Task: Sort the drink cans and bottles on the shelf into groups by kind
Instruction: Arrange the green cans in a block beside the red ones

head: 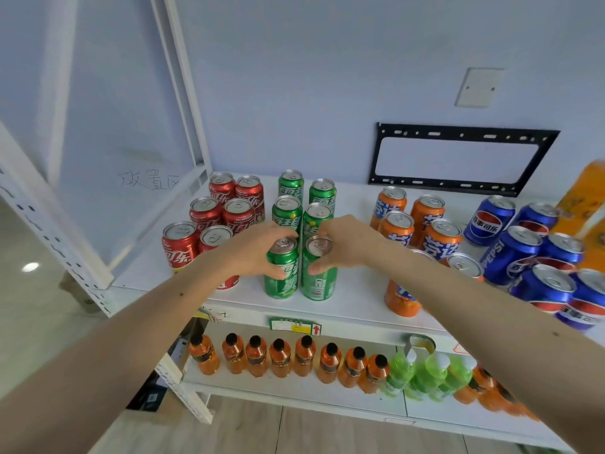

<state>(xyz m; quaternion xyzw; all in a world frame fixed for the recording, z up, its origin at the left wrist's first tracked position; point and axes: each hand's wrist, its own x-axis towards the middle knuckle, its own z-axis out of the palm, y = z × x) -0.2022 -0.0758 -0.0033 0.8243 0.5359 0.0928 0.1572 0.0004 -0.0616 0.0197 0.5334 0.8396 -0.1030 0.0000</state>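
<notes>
Left hand (258, 249): curled round the front-left green can (282, 268), thumb low on its label and fingers over the rim, gripping it
Right hand (342, 244): wrapped the same way round the front-right green can (318, 270), thumb on the side, fingertips at the lid
Hands together: close, nearly meeting over the two cans, each clamped on its own can
Why held so: judged as squaring the front pair into line with the green cans behind, so the green block reads as two neat files
Green group (304, 204): six cans in two files at the middle of the top shelf (353, 299)
Red cans (222, 208): grouped just left of the green ones, partly behind the left wrist
Orange cans (412, 221): grouped to the right, one near the shelf's front edge
Blue cans (523, 250): further right, clustered
Lower shelf bottles: orange bottles (281, 357) in a row, green bottles (422, 371) beside them
Progress: cans looked largely sorted by kind; judged near the end
</notes>
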